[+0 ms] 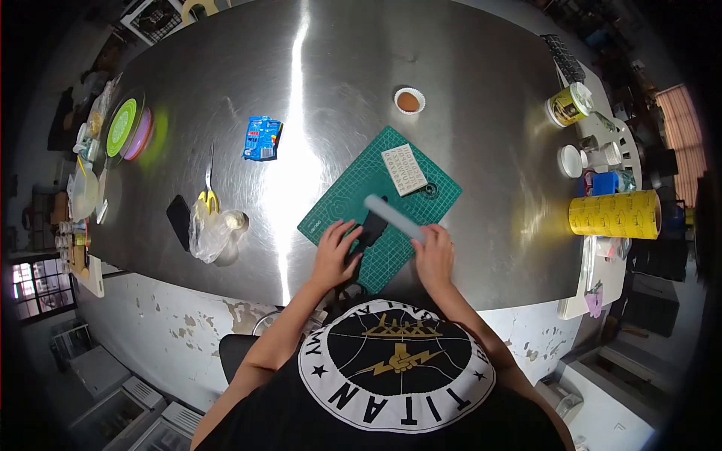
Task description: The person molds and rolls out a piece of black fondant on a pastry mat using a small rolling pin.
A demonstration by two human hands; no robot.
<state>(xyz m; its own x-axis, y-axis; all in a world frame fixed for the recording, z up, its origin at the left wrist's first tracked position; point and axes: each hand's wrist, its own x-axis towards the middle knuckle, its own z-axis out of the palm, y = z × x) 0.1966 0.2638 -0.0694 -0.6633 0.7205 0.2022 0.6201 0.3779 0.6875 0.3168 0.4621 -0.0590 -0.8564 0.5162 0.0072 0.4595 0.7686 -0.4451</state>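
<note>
A green cutting mat lies at an angle on the metal table. On it is a flat, uneven black piece that looks like rolled dough or fondant. My left hand is open beside this piece, fingers apart, with the fingertips at its left edge. My right hand is closed round one end of a pale grey rolling pin. The pin's far end points up and left, over the black piece. A cream letter mould rests near the mat's upper right, beside a small dark round thing.
Beyond the mat stands a paper cup with brown contents. Leftward lie a blue packet, yellow-handled scissors, a plastic bag, a black phone-like slab and a green plate. A yellow roll and tub are rightward.
</note>
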